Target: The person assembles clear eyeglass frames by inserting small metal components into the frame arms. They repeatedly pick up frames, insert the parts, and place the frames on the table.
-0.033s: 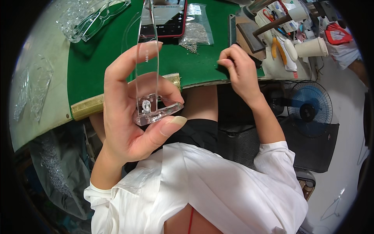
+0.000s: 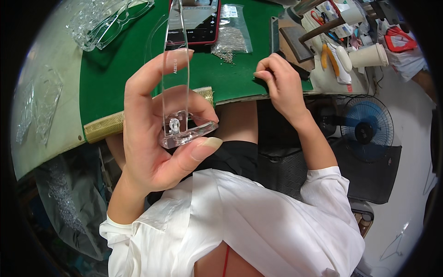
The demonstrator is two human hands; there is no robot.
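clear acrylic stand (image 2: 177, 83) top cut off, left hand (image 2: 154, 134)

The clear acrylic stand (image 2: 177, 69) runs out of view past the top edge, its base partly covered by the left hand (image 2: 157, 134), while the right hand (image 2: 281, 85) hides whatever its fingertips pinch on the green mat (image 2: 124, 60).
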